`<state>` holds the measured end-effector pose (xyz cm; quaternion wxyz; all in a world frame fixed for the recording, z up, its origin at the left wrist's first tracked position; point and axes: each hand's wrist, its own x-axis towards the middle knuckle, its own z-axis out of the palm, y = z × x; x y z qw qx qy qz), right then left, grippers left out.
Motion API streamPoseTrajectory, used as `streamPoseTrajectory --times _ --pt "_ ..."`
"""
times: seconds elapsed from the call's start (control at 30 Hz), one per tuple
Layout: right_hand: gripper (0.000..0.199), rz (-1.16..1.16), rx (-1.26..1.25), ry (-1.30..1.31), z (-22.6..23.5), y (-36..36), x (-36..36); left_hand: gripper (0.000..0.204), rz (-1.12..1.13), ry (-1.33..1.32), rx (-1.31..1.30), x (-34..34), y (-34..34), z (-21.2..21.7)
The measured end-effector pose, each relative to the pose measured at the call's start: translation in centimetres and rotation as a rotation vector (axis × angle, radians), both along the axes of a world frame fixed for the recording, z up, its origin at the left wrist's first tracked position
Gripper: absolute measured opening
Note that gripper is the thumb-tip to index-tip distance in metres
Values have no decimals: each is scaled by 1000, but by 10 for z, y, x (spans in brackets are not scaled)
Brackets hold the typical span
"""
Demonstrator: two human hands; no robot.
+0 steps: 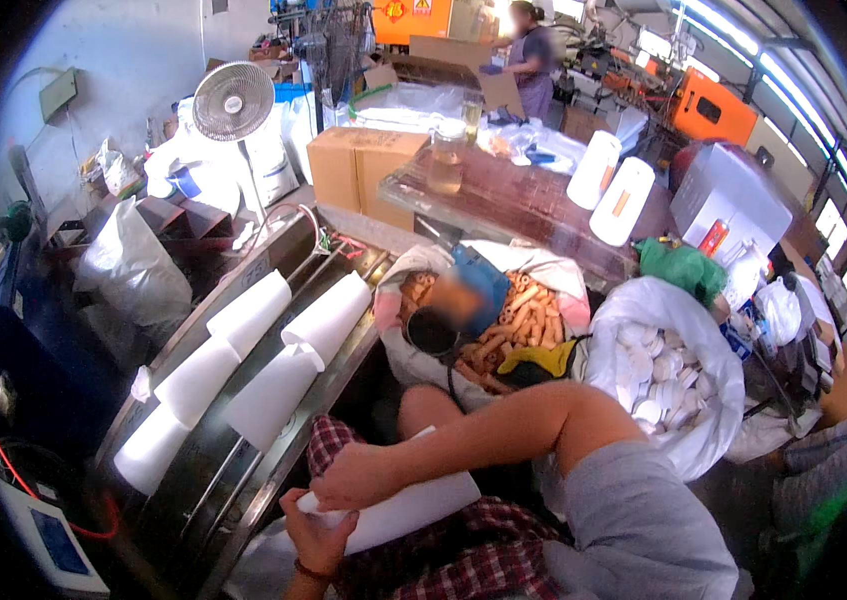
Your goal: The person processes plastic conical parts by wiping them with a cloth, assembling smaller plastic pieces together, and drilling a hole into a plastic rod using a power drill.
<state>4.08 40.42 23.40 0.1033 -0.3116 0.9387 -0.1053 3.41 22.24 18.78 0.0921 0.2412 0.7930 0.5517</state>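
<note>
Hands meet on a white paper cone [398,510] lying across the plaid lap, just beside the metal conveyor [243,440]: right hand [358,478] curls over its top, left hand [315,535] cups beneath, fingertips hidden. Beyond the conveyor sits a brown cardboard box [358,170]; a white sack of discs [668,370] slumps past it, contents blurry.
</note>
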Motion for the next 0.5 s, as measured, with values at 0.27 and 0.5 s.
streamPoseTrajectory --times 0.27,0.5 --pt "48 -193 -366 -416 2 8 -13 67 -44 100 -35 -9 -1 -7" --pt "20 -603 -336 134 50 100 85 42 -228 234 -272 -34 2 18"
